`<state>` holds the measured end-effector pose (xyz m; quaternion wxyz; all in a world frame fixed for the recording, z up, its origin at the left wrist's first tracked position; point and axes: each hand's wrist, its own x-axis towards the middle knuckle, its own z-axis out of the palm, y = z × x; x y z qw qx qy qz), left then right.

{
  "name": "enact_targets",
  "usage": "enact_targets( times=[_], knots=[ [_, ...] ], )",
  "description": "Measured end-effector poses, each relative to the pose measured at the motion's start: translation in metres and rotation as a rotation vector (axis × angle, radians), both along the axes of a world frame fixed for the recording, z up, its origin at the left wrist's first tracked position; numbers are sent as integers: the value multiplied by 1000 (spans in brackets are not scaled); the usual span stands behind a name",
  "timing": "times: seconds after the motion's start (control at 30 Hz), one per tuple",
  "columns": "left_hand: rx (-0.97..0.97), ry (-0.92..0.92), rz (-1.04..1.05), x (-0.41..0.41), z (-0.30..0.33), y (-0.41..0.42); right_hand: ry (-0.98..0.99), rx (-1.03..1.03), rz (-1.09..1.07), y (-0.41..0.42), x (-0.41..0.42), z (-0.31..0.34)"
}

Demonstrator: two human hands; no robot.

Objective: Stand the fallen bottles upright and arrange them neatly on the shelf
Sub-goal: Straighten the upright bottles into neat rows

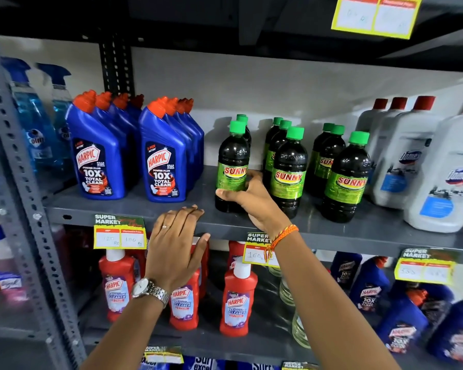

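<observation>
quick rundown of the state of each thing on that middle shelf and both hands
front-left Sunny bottle: upright, held low by the right hand
other Sunny bottles: upright, in rows, none fallen
blue Harpic bottles: upright, two rows
white Domex bottles: upright
right hand: grip closed on the Sunny bottle
left hand: open, fingers resting on the shelf edge

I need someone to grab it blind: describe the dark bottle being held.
On the grey metal middle shelf, right of the blue Harpic bottles, stand three rows of dark green-capped Sunny bottles. It is the leftmost front bottle, the only one gripped by the right hand.
</observation>
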<state>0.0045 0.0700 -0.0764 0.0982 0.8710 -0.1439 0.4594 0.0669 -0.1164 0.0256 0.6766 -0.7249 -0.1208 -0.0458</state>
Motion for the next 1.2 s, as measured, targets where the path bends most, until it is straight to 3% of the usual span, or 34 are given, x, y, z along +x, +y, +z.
enact_targets(
  times=[0.1,0.4,0.47,0.57,0.77,0.97,1.1,1.2],
  knots=[
    [-10,10,-10,-2,2,0,14,50,12,-3,-2,0],
    [-57,70,-41,-13,9,-2,-66,-185,-104,-2,-22,5],
    [-118,97,-16,-20,15,-10,-69,-292,-110,-6,-38,8],
    [-257,203,57,-26,37,-26,-63,-233,-70,-24,-72,8],
    [-492,575,-118,3,91,-39,-316,-242,-634,-81,-103,-5],
    [-615,760,-282,36,114,-49,-117,-619,-440,-102,-58,6],
    [-579,699,-340,38,107,-46,-91,-625,-322,-108,-38,7],
    [-550,693,-385,36,104,-46,-103,-478,-270,-116,-32,1]
  ],
)
